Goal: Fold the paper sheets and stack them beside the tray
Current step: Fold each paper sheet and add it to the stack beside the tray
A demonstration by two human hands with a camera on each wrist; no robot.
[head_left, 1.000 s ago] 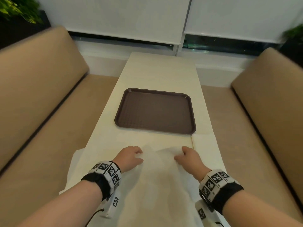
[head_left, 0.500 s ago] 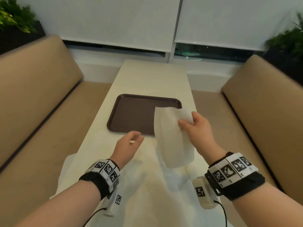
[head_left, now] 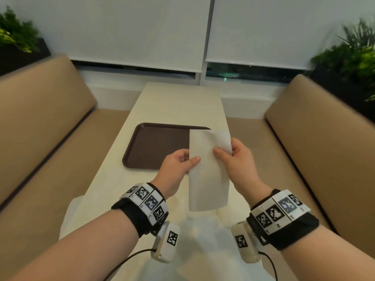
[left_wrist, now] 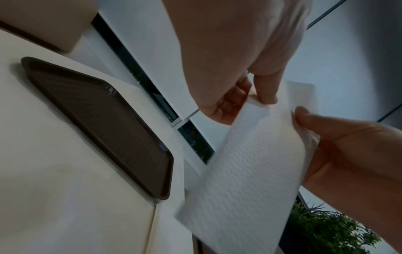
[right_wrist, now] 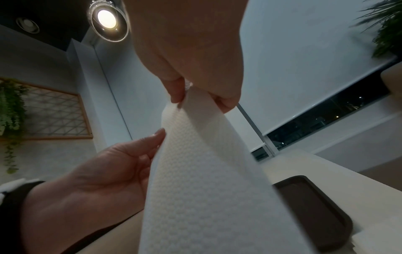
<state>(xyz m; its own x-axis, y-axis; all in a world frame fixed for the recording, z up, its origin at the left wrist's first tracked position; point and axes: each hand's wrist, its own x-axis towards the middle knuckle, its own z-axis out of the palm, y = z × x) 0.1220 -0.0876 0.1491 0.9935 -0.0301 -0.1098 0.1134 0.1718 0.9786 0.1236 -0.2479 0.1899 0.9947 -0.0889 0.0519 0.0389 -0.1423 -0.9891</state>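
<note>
Both hands [head_left: 209,159] pinch paper [head_left: 209,179]; wrist views reveal embossing.

**Hidden and cut off**

The paper sheet [head_left: 209,173] covers the tray's [head_left: 154,147] three o'clock corner. More paper [head_left: 203,250] at six o'clock runs off the frame's bottom edge. Both plants [head_left: 16,35] are cropped at nine and three o'clock.

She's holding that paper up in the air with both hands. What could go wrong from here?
The paper sheet hangs free, pinched only near its top by the left hand and right hand; a fold made in mid-air could come out crooked. The thin paper might tear if both grips pull apart. It also hangs over the tray edge, so it could land on it.
</note>
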